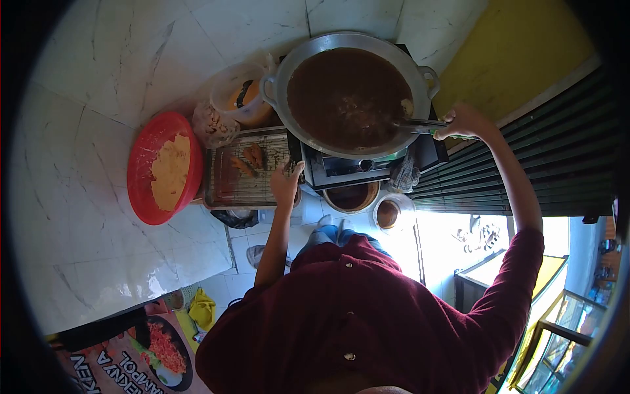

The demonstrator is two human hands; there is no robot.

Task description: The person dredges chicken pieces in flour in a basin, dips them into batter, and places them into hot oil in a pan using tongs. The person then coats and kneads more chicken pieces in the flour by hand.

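Note:
My right hand (459, 123) is closed around the handles of metal tongs (420, 125). The tongs reach over the right rim of a large two-handled wok (308, 146), their tips in dark brown oil (348, 82). Bubbles and a few pale bits show on the oil, and a lighter piece (407, 106) floats near the right side. My left hand (287, 184) is at the right edge of a wire-rack tray (220, 177), beside the stove corner, thumb apart from the fingers and nothing visible in it. Several brown fried pieces (249, 159) lie on the rack.
The wok stands on a black stove (361, 171). Left of the tray is a red basin (138, 177) of pale flour, with a plastic bag (215, 125) and a clear tub (230, 82) behind. Below stand containers of dark liquid (354, 197). A dark slatted shutter (512, 157) is at right.

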